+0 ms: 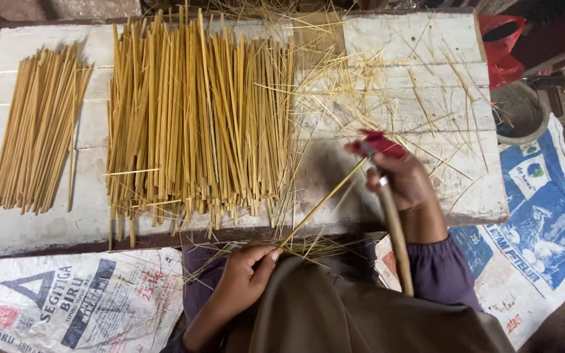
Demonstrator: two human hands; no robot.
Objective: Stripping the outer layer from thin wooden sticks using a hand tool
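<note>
From the head camera, we are pinching the near end of a thin bamboo strip (322, 204) between the fingertips of our left hand (246, 274), low at 6 o'clock over our lap. The strip is slanting up toward 2 o'clock, where our right hand (405, 180) is curled tight around a long-handled knife (393, 229), its red-wrapped tip meeting the strip's far end. A broad heap of bamboo sticks (197, 117) is lying at 11 o'clock on the white wooden table (426, 46), a smaller bundle (37, 127) at 9 o'clock. Printed sacks (531, 222) are flanking us.
</note>
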